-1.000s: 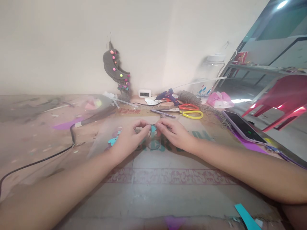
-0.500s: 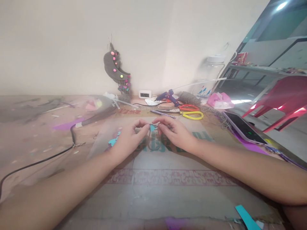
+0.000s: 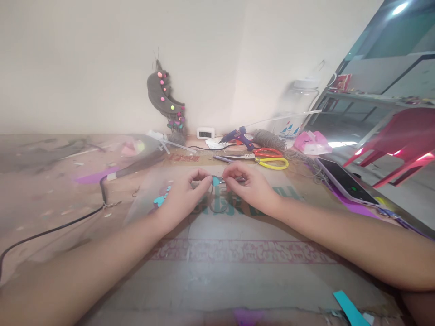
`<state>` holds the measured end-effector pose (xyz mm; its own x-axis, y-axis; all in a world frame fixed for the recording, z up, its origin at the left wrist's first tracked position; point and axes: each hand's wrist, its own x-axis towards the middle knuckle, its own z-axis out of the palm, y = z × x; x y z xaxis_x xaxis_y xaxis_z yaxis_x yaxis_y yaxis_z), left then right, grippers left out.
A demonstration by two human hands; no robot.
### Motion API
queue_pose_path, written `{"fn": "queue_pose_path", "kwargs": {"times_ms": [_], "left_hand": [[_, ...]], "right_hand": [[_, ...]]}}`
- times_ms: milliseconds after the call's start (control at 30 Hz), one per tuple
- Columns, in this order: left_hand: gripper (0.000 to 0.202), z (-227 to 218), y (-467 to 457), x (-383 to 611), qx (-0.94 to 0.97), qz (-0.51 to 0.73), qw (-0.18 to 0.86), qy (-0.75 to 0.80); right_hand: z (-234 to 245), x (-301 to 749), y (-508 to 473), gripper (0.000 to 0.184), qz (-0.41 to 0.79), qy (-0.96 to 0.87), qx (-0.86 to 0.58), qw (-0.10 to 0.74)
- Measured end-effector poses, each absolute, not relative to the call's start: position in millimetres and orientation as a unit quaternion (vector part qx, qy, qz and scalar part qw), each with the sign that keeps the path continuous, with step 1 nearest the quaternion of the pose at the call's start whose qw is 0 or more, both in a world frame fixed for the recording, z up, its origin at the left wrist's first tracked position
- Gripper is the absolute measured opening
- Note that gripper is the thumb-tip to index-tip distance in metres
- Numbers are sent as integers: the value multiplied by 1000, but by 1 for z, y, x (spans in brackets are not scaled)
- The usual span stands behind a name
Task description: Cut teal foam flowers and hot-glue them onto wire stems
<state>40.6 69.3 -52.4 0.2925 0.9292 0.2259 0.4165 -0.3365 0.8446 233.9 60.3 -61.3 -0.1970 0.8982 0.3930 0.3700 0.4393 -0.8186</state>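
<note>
My left hand (image 3: 186,195) is closed in a pinch at the middle of the cardboard, thumb against index finger. At its fingertips is a small teal piece (image 3: 216,181), with a thin grey cord (image 3: 212,192) hanging from it in a loop. Just right of that piece, my right hand (image 3: 250,186) has its thumb and fingers pressed together; what they hold is too small to make out. A slim metallic thing (image 3: 221,181) shows between the hands, partly hidden by the right fingers. Small teal cut-outs (image 3: 159,200) lie beside my left wrist.
Behind the hands lie yellow-handled scissors (image 3: 272,163), red-handled scissors (image 3: 268,153), a blue glue gun (image 3: 239,136), grey yarn (image 3: 268,139) and a white clock (image 3: 205,133). A phone (image 3: 346,181) and a bottle (image 3: 297,108) stand right. A decorated crescent (image 3: 163,97) hangs on the wall.
My right hand has shifted slightly up and its fingertips have moved a little away from the teal piece. My left hand stays in place, still pinching.
</note>
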Motion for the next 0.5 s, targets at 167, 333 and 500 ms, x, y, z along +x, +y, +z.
{"fn": "queue_pose_path", "kwargs": {"times_ms": [167, 333, 500], "left_hand": [[22, -51, 68, 40, 733, 367, 328, 470], [23, -51, 68, 40, 732, 368, 329, 469], [23, -50, 67, 41, 730, 366, 334, 471]], "right_hand": [[-62, 234, 60, 4, 331, -696, -437, 464], [-63, 236, 61, 6, 331, -697, -434, 466], [-58, 238, 59, 16, 283, -731, -440, 439]]}}
